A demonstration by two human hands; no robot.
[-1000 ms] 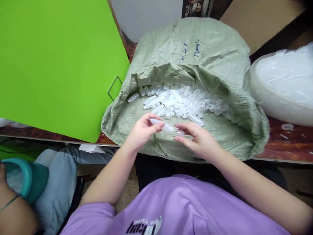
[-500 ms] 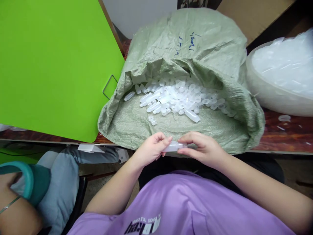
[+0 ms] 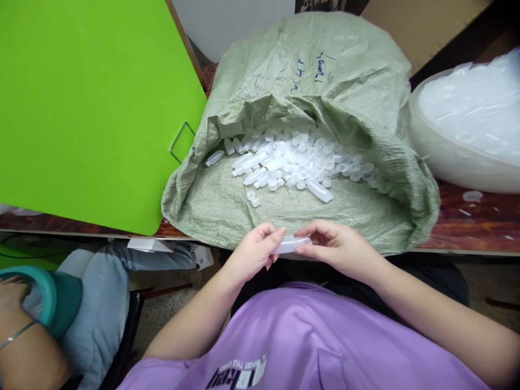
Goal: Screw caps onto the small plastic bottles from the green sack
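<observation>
Between my hands is a translucent white plastic tube (image 3: 289,245), lying almost level above the front edge of the sack. My left hand (image 3: 259,248) is closed on its left end, thumb on top. The fingers and thumb of my right hand (image 3: 331,245) pinch its clearer right end. Just beyond lies the open mouth of a pale green woven sack (image 3: 227,214). Inside the sack is a heap of small translucent plastic tubes and caps (image 3: 284,160); a few pieces lie loose near its front.
At left a bright green panel (image 3: 89,108) with a metal wire handle (image 3: 181,142) stands on the table. A large tub (image 3: 459,154) heaped with white plastic pieces is at right. Beside me, lower left, a co-worker's arm (image 3: 32,346) reaches into a teal bucket (image 3: 67,300).
My hands stay on the tube at nearly the same spot, with only slight finger shifts. The co-worker's hand has moved a little in the bucket.
</observation>
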